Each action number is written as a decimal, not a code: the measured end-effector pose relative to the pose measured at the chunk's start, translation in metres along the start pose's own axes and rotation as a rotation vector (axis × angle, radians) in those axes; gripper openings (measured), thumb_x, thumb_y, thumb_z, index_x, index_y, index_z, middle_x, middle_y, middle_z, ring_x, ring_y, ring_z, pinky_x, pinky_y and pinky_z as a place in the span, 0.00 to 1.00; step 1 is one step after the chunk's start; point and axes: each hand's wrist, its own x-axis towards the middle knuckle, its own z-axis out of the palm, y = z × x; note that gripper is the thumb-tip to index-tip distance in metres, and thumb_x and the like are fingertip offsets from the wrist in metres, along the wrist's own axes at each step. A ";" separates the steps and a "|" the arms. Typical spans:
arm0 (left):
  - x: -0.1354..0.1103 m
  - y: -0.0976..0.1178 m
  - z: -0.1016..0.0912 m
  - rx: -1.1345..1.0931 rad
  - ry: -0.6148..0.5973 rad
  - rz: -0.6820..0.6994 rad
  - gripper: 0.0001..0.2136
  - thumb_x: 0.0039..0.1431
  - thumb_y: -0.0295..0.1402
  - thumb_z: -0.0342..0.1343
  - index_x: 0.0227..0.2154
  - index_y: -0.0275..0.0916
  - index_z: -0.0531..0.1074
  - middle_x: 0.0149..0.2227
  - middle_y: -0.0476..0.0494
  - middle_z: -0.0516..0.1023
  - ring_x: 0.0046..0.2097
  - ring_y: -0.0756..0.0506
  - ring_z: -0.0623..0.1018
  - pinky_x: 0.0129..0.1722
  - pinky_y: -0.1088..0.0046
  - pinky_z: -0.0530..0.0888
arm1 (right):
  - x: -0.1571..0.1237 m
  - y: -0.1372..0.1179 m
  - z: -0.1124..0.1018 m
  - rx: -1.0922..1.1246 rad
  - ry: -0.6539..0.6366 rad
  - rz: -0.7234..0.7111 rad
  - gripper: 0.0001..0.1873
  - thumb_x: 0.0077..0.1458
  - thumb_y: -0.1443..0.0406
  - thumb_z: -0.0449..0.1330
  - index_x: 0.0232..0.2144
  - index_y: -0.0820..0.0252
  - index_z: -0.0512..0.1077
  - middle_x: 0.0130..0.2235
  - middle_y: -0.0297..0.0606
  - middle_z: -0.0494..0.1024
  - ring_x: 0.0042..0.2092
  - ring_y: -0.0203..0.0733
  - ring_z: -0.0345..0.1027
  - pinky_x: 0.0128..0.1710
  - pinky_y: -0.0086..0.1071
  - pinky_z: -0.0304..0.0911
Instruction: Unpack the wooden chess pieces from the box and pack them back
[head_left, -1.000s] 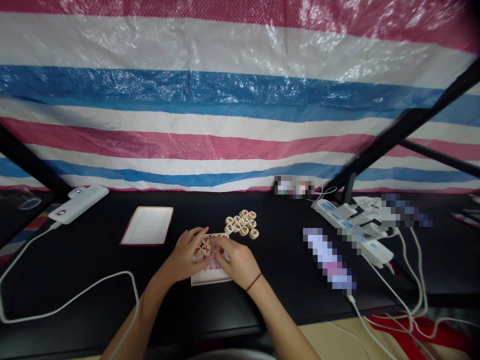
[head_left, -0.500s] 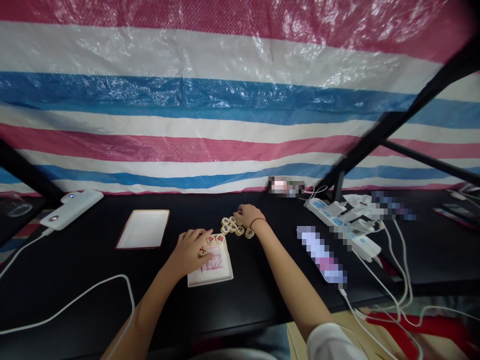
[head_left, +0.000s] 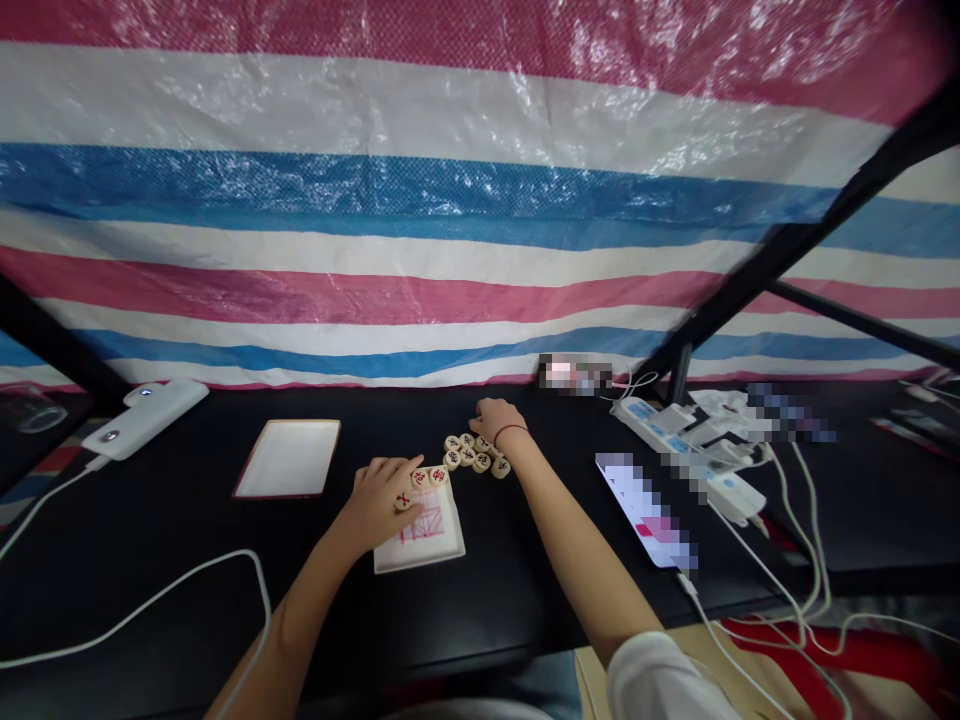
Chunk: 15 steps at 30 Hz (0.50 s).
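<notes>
The tray (head_left: pixel 420 563) is overlapped by the spread left hand (head_left: pixel 384 496), the loose pieces (head_left: pixel 467 457) by the right hand (head_left: pixel 501 419) (grip cannot be told).

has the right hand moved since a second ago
Yes: the right hand has moved forward from the white box to the round pieces, about level with the far end of the power strip.

we have open surface (head_left: pixel 504 565) between tray (head_left: pixel 452 540) and phone (head_left: pixel 649 520), our right forearm (head_left: pixel 570 530) spanning it, white cable (head_left: pixel 247 552) crossing our left forearm (head_left: pixel 322 575)
</notes>
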 end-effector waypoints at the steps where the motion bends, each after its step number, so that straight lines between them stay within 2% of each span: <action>1: 0.000 0.001 0.000 -0.001 0.037 0.003 0.30 0.55 0.42 0.56 0.61 0.46 0.58 0.55 0.40 0.68 0.55 0.36 0.65 0.52 0.53 0.64 | -0.005 -0.002 -0.002 0.006 0.026 -0.014 0.14 0.54 0.64 0.58 0.43 0.62 0.75 0.43 0.50 0.78 0.46 0.50 0.73 0.43 0.35 0.64; 4: 0.003 0.005 -0.003 -0.022 0.188 0.020 0.33 0.54 0.46 0.58 0.62 0.46 0.56 0.58 0.39 0.64 0.57 0.35 0.62 0.55 0.52 0.62 | -0.030 -0.011 -0.001 0.135 0.105 -0.144 0.15 0.57 0.60 0.56 0.46 0.57 0.73 0.41 0.40 0.79 0.45 0.43 0.73 0.44 0.31 0.63; 6: 0.006 0.008 -0.005 -0.066 0.257 0.048 0.29 0.58 0.42 0.55 0.61 0.45 0.57 0.57 0.39 0.65 0.57 0.37 0.64 0.56 0.54 0.63 | -0.049 -0.017 0.009 0.403 0.117 -0.306 0.15 0.55 0.58 0.58 0.43 0.57 0.73 0.38 0.36 0.80 0.40 0.39 0.74 0.41 0.29 0.65; 9: 0.008 0.010 -0.005 -0.136 0.301 0.105 0.19 0.63 0.37 0.49 0.57 0.45 0.63 0.52 0.40 0.69 0.53 0.41 0.70 0.53 0.61 0.68 | -0.070 -0.026 0.030 0.817 -0.040 -0.464 0.16 0.52 0.57 0.60 0.41 0.59 0.72 0.36 0.36 0.79 0.32 0.36 0.74 0.32 0.27 0.67; 12: 0.006 0.009 -0.004 -0.173 0.341 0.121 0.14 0.64 0.34 0.47 0.51 0.43 0.68 0.48 0.41 0.72 0.49 0.44 0.73 0.51 0.64 0.71 | -0.076 -0.033 0.049 1.099 -0.159 -0.473 0.18 0.48 0.58 0.62 0.40 0.62 0.71 0.36 0.38 0.79 0.26 0.33 0.71 0.27 0.26 0.66; 15: 0.004 0.007 -0.004 -0.203 0.354 0.102 0.11 0.63 0.34 0.48 0.47 0.42 0.69 0.47 0.43 0.73 0.48 0.45 0.75 0.50 0.66 0.72 | -0.073 -0.036 0.059 1.238 -0.173 -0.448 0.20 0.45 0.57 0.65 0.39 0.62 0.71 0.35 0.37 0.78 0.25 0.31 0.70 0.27 0.26 0.66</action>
